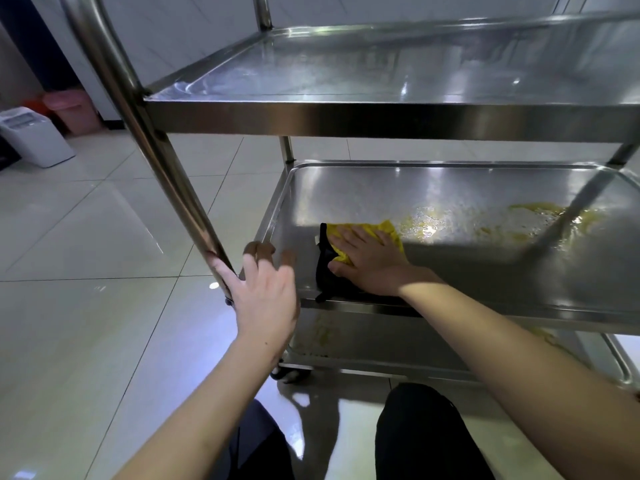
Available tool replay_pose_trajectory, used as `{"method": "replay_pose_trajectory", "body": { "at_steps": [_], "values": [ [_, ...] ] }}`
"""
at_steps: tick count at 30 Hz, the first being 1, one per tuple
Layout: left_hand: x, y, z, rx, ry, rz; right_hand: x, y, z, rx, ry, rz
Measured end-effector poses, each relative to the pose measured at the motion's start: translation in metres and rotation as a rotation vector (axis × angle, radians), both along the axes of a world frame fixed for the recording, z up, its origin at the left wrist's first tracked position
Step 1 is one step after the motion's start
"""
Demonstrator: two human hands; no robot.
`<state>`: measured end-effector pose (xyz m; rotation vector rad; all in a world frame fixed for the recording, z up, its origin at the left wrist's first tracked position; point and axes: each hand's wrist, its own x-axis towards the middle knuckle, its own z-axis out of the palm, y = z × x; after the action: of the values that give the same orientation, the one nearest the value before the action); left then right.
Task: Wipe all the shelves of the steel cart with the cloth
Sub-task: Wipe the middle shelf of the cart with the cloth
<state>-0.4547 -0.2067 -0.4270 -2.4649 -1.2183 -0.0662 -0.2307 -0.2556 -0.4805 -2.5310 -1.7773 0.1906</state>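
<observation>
Right hand (pixel 369 259): flat, fingers straight, pressing yellow-and-black cloth (pixel 349 252) onto steel cart's middle shelf (pixel 450 188). Left hand (pixel 263 289): grip open, thumb touching cart post (pixel 166 161). Yellow residue (pixel 530 216) on shelf.

At centre frame the right hand (pixel 367 258) lies flat, fingers spread, on a yellow and black cloth (pixel 337 268) on the middle shelf (pixel 485 271) of the steel cart (pixel 381 119). Yellowish smears (pixel 519 220) streak the shelf to the right of the cloth. Left of centre, the left hand (pixel 265 289) hovers with loose fingers beside the cart's upright post (pixel 152 147), by the shelf's corner. A pink bin (pixel 74 110) stands on the tiled floor (pixel 86 237) at upper left.
</observation>
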Motion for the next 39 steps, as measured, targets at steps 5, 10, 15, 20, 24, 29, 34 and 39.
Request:
{"method": "replay_pose_trajectory", "body": {
  "at_steps": [5, 10, 15, 20, 24, 29, 34, 39],
  "values": [
    [0.014, -0.004, 0.0, -0.099, -0.098, -0.083, 0.005, -0.009, -0.004, 0.024, -0.013, 0.013],
    [0.04, 0.022, -0.034, -0.043, -0.542, -0.356, 0.005, -0.012, -0.003, 0.037, -0.022, 0.017],
    [0.08, 0.053, -0.049, -0.156, -0.793, -0.2, 0.005, -0.012, -0.002, 0.034, 0.012, 0.019],
    [0.089, 0.064, -0.067, -0.148, -0.606, -0.149, 0.011, -0.008, -0.005, 0.032, 0.01, 0.022],
    [0.091, 0.061, -0.068, -0.165, -0.551, -0.172, 0.022, -0.008, -0.004, 0.046, 0.001, 0.037],
    [0.09, 0.066, -0.071, -0.187, -0.564, -0.166, 0.057, 0.004, -0.002, 0.086, -0.012, 0.008],
    [0.087, 0.065, -0.07, -0.177, -0.584, -0.186, 0.099, 0.025, 0.003, 0.098, -0.049, -0.04],
    [0.086, 0.067, -0.069, -0.153, -0.623, -0.178, 0.114, 0.04, 0.003, 0.052, -0.057, -0.055]
  ]
}}
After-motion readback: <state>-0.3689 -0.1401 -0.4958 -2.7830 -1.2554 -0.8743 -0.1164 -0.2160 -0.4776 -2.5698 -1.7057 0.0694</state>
